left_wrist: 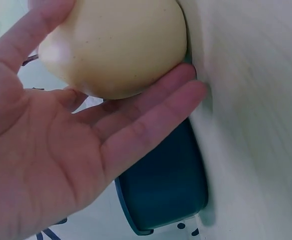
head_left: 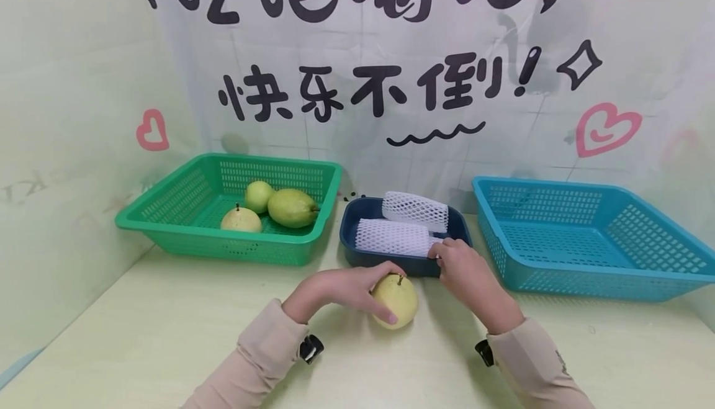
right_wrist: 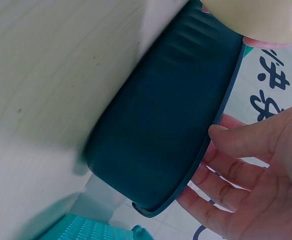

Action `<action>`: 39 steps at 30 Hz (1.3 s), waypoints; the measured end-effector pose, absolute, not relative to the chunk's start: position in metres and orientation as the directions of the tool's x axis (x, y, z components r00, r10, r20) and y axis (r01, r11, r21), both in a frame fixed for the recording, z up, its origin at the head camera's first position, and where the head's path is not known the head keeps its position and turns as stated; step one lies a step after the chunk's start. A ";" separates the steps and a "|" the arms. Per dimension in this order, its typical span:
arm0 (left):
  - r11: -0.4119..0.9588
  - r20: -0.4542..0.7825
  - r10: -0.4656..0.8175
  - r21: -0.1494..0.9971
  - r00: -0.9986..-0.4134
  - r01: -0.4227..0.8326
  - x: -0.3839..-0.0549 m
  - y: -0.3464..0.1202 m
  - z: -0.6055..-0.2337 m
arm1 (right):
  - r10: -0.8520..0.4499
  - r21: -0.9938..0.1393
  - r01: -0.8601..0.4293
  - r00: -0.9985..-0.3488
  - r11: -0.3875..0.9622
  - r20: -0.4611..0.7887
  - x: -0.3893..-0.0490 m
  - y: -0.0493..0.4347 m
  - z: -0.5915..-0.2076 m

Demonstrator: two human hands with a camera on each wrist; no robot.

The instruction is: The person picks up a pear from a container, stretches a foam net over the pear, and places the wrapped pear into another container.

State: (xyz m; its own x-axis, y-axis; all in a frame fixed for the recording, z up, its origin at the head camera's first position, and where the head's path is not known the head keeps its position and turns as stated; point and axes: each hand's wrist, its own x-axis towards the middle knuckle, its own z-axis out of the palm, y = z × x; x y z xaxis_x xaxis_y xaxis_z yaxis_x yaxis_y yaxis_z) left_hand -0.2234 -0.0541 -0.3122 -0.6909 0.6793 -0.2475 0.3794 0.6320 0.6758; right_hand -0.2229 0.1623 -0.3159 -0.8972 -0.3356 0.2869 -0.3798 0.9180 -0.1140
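In the head view my left hand (head_left: 352, 290) grips a round yellow pear (head_left: 403, 300) low over the table, its stem pointing up. The left wrist view shows the thumb and fingers spread around the pear (left_wrist: 115, 45). My right hand (head_left: 468, 278) reaches over the near right rim of a dark blue tray (head_left: 385, 261). Its curled fingertips pinch the right end of a white foam net sleeve (head_left: 391, 237). Behind that lies another foam net sleeve (head_left: 416, 209). In the right wrist view the thumb of the right hand (right_wrist: 256, 165) overlaps the tray's rim, which hides the sleeve.
A green basket (head_left: 223, 238) at the left holds two round yellow-green pears (head_left: 259, 197) and a longer green fruit (head_left: 292, 208). To the right stands a blue basket (head_left: 586, 275). A printed cloth (head_left: 346, 130) hangs behind the pale table (head_left: 380, 372).
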 end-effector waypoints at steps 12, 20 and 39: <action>0.626 -0.288 0.671 0.714 -0.683 0.314 -0.223 -0.057 -0.311 | -0.315 -0.150 -0.360 -0.914 0.921 0.256 -0.223 0.161 -0.314; 0.614 -0.322 0.662 0.751 -0.677 0.243 -0.222 -0.058 -0.310 | -0.279 -0.271 -0.365 -0.910 0.891 0.308 -0.222 0.165 -0.309; 0.614 -0.336 0.654 0.759 -0.677 0.217 -0.220 -0.058 -0.308 | -0.225 -0.495 -0.339 -0.934 0.800 0.277 -0.233 0.178 -0.313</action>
